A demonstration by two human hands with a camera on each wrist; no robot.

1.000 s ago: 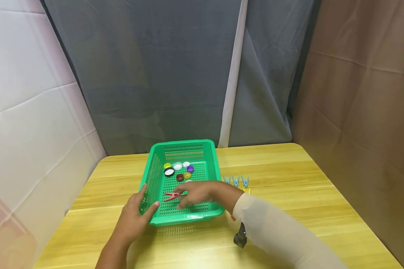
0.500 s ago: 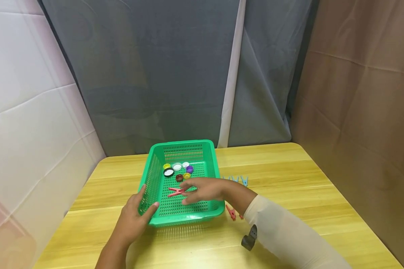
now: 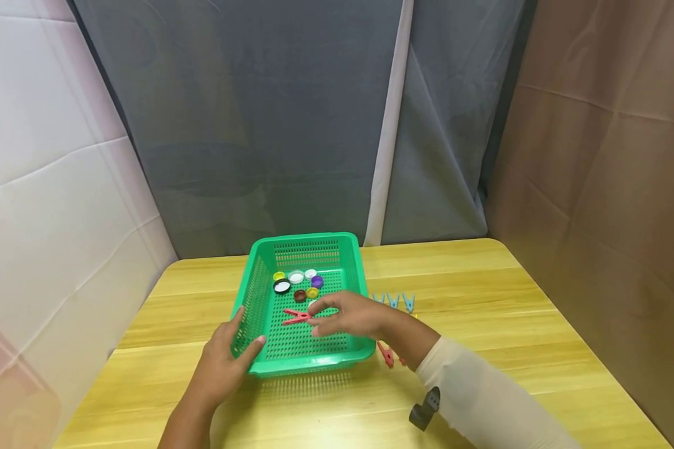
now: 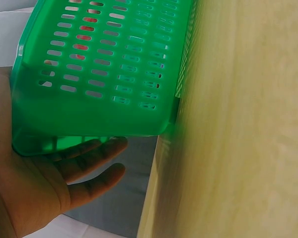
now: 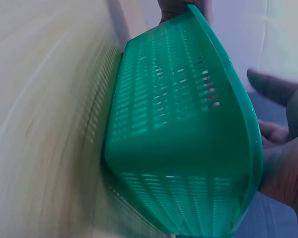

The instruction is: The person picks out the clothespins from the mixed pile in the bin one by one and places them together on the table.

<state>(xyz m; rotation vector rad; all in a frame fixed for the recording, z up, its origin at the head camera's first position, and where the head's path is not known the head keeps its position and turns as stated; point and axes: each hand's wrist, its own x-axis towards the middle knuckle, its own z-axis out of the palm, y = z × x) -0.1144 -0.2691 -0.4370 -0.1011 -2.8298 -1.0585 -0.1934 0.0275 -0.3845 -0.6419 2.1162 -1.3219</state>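
A green perforated basket [image 3: 337, 360] stands on the wooden table. My left hand [image 3: 223, 362] rests at its near-left corner, thumb along the front rim and fingers down the left side. In the left wrist view those fingers [image 4: 97, 183] are fairly straight against the outside. Over the basket, my right hand [image 3: 348, 317] pinches a red clothespin [image 3: 296, 317] by one end, its two legs pointing left. Bottle caps lie on the basket floor: a black-rimmed white one [image 3: 282, 286], a brown one [image 3: 300, 296], a purple one [image 3: 317, 282] and several more.
Right of the basket lie blue clothespins [image 3: 408, 303] in a row and a red clothespin [image 3: 388, 356], partly behind my right forearm. A grey curtain [image 3: 292, 125] hangs behind the table [image 3: 511, 337], with cloth walls on both sides.
The right hand has drawn slightly right and away from me, taking the red clothespin with it. The left hand and basket have stayed in place.
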